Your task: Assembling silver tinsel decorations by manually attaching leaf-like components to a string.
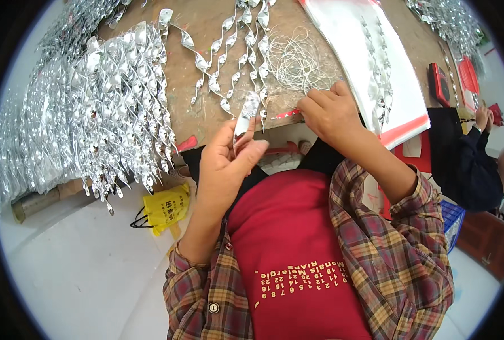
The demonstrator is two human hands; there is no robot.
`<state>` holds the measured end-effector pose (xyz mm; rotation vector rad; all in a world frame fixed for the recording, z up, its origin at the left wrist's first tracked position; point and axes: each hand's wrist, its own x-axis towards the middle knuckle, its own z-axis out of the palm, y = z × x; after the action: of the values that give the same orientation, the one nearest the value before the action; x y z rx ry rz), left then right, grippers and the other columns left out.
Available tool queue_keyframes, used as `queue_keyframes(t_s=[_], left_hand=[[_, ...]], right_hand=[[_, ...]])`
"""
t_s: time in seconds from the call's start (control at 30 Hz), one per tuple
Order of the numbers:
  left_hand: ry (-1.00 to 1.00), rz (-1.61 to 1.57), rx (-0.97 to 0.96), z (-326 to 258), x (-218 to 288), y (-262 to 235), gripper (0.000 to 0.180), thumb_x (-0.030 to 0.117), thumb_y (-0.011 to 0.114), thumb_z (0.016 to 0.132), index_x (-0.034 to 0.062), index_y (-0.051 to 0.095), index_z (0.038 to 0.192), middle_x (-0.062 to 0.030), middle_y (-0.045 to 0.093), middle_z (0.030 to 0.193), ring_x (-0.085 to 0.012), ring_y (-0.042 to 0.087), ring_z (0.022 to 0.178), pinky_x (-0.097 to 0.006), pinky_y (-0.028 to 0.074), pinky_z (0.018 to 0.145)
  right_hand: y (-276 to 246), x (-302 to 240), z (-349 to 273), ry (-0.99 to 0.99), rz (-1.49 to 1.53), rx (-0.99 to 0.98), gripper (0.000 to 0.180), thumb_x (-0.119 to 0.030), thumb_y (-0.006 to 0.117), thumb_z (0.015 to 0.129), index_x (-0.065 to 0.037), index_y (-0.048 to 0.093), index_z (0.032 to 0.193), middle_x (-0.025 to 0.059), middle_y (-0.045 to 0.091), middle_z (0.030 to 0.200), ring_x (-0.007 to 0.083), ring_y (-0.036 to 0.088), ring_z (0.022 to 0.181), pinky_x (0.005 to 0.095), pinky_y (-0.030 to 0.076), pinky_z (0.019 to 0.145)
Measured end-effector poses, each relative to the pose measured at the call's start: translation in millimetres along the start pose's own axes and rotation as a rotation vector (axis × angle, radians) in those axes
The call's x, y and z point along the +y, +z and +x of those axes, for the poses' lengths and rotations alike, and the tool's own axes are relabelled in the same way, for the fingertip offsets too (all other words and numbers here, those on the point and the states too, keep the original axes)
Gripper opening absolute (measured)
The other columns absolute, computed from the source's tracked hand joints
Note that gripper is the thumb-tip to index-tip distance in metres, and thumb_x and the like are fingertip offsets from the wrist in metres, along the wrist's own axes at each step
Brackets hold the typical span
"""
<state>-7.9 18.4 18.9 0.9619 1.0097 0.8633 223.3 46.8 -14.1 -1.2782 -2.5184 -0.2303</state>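
Observation:
My left hand pinches a shiny silver foil strip between thumb and fingers, just in front of the table's near edge. Its upper end stands up above the fingers. To the right, my right hand is closed over the table's edge, fingers curled together. Whatever it may hold is hidden. A red strip with white dots lies beside its fingertips. Beyond the hands, several twisted silver spirals lie spread on the wooden table. A loose tangle of pale string lies right of them.
Dense rows of silver spirals cover the table's left side and hang over its edge. Clear plastic bags with red edges lie at right, spirals on top. A red box is farther right, near another person. A yellow bag hangs lower left.

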Motion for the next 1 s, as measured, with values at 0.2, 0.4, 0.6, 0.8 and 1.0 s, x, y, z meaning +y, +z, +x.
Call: queue_keyframes(t_s=[0.2,0.4,0.6,0.8,1.0], left_hand=[[-0.075,0.056,-0.211,3,-3,15,0.048,0.004,0.068,0.078,0.0002,0.052,0.123,0.0098,0.040,0.071,0.0003,0.035,0.063,-0.015,0.028,0.057],[-0.191,0.093,-0.276,3,-6,16,0.015,0.012,0.066,0.081,0.0003,0.064,0.089,0.0062,0.053,0.067,-0.0006,0.042,0.059,-0.016,0.031,0.053],[-0.214,0.116,-0.126,2,-1,5,0.018,0.019,0.063,0.083,0.0015,0.066,0.089,0.0016,0.056,0.062,-0.0014,0.039,0.050,-0.017,0.028,0.046],[-0.166,0.155,-0.053,-4,3,12,0.021,0.018,0.062,0.084,-0.0005,0.066,0.093,-0.0030,0.064,0.069,-0.0015,0.039,0.050,-0.016,0.029,0.046],[-0.095,0.259,-0.156,-4,2,23,0.019,0.017,0.059,0.086,0.0000,0.065,0.094,-0.0022,0.064,0.072,-0.0012,0.044,0.053,-0.016,0.033,0.048]], right_hand=[[-33,-36,-12,0.167,0.509,-0.068,0.012,-0.004,0.062,0.069,-0.010,0.054,0.076,0.0036,0.050,0.069,0.0209,0.048,0.059,0.0316,0.032,0.060],[-60,-33,-15,0.319,0.676,-0.072,0.009,-0.002,0.058,0.071,-0.007,0.057,0.079,0.0045,0.052,0.071,0.0197,0.046,0.060,0.0304,0.035,0.059],[-58,-13,-29,0.637,0.923,-0.054,0.004,-0.003,0.054,0.080,-0.002,0.055,0.082,0.0006,0.051,0.075,0.0060,0.045,0.065,0.0193,0.037,0.059],[-50,2,-30,0.391,0.435,-0.121,0.008,-0.005,0.058,0.082,-0.002,0.057,0.089,0.0015,0.056,0.082,0.0073,0.047,0.065,0.0201,0.039,0.060],[-65,-38,-1,0.477,1.196,-0.279,0.022,-0.009,0.062,0.083,-0.002,0.056,0.103,0.0071,0.062,0.083,0.0119,0.059,0.074,0.0245,0.044,0.063]])
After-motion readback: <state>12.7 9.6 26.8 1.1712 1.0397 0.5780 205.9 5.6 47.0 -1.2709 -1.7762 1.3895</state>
